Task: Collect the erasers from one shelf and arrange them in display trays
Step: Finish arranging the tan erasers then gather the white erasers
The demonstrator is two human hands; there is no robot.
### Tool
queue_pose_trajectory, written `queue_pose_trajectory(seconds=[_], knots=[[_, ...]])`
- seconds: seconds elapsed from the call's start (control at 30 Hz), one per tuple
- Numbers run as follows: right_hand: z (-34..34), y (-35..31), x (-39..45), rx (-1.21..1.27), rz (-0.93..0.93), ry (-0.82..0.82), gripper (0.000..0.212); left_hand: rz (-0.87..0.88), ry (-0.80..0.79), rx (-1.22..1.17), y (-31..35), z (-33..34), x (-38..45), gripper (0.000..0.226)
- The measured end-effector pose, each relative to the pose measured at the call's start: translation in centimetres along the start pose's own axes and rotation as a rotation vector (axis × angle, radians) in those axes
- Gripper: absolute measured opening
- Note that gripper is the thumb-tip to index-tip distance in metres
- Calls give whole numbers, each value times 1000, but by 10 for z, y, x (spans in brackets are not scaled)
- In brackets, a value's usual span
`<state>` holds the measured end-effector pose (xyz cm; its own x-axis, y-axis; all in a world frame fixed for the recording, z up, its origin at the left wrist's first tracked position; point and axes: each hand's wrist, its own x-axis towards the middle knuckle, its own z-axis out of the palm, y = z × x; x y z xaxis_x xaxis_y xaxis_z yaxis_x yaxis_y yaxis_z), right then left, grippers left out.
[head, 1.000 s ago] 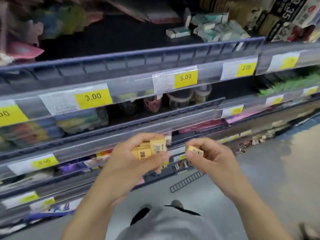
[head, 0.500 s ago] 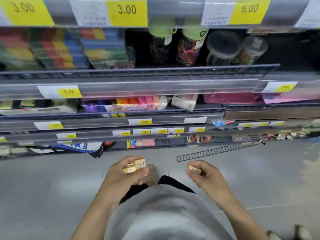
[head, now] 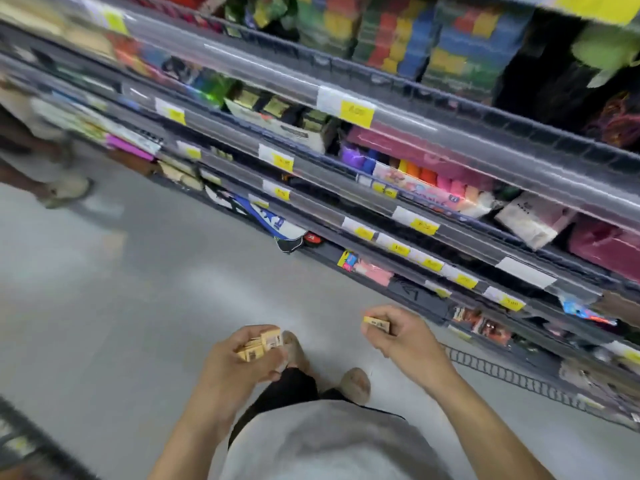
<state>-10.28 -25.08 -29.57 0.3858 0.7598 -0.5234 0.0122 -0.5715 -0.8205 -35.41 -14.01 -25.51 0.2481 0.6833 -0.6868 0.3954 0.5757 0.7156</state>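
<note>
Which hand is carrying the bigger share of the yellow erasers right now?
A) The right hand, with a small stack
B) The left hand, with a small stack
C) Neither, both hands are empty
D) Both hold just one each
B: the left hand grips a stack of several yellow erasers, while the right hand pinches a single yellow eraser.

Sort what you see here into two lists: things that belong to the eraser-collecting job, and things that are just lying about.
Belongs to the job:
left hand
bunch of yellow erasers
right hand
single yellow eraser

Just lying about:
coloured boxes
black grid strip on the floor
yellow price tags
</note>
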Motion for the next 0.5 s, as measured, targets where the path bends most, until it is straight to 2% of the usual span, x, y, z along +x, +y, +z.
queue_pose_trajectory(seconds=[0.27, 0.5], knots=[[128, -91, 48, -104, -158, -223, 13, -5, 173, -201, -31, -118, 3, 27], [228, -131, 76, -205, -99, -283, 12, 0, 225, -280, -34, -243, 38, 40]])
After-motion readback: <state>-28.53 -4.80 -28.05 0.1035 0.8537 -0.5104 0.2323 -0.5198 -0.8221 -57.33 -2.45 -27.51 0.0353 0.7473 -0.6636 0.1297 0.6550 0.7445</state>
